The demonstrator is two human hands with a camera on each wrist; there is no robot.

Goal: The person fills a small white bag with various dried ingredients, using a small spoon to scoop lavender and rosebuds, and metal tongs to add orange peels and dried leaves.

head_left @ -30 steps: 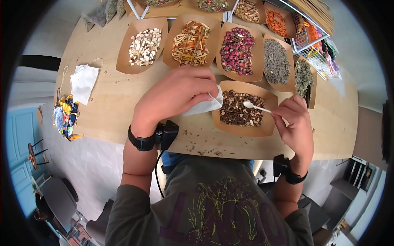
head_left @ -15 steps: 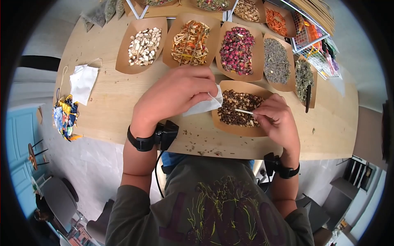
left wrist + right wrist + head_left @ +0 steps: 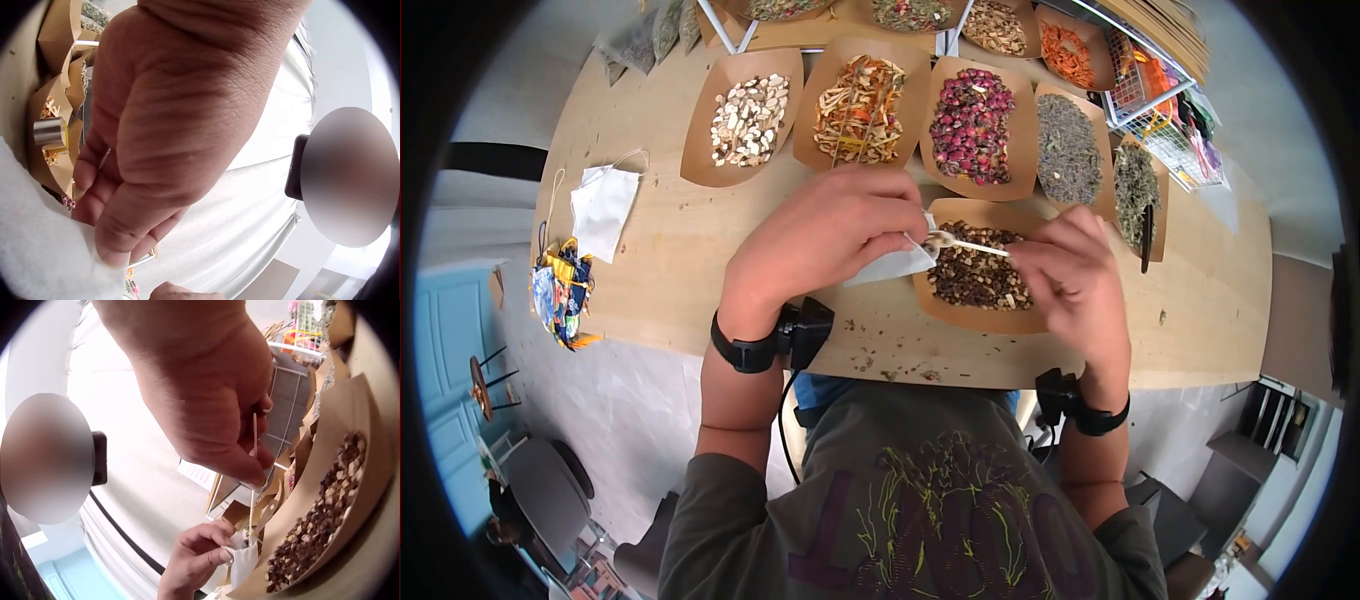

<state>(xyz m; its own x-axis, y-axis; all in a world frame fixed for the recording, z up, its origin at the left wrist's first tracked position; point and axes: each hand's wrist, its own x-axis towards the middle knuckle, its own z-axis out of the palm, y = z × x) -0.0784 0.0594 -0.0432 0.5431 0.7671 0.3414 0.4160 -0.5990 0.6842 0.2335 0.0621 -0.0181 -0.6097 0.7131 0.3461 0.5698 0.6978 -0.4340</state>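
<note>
1. While the room bends away at the head view's dark edges, a pale floor (image 3: 640, 420), a light-blue door (image 3: 450, 350) and a grey chair (image 3: 545, 490) can be seen, the furthest details too small to tell.
2. Pale wood forms the tabletop (image 3: 1200, 330), with dark crumbs scattered near its front edge.
3. Paper trays (image 3: 700, 150) of dried flowers, slices and herbs stand across it; the topmost are cut off by the frame.
4. Nearer lies a brown tray (image 3: 975, 319) of dark and tan bits, its right end hidden behind the right hand (image 3: 1075, 265).
5. The left hand (image 3: 840, 215) covers part of a white pouch (image 3: 895, 265) beside that tray; its grip pinches the pouch's rim.
6. The right hand's grip pinches a slim spoon (image 3: 980, 247), whose tip is at the pouch's mouth; its load is hard to make out.
</note>
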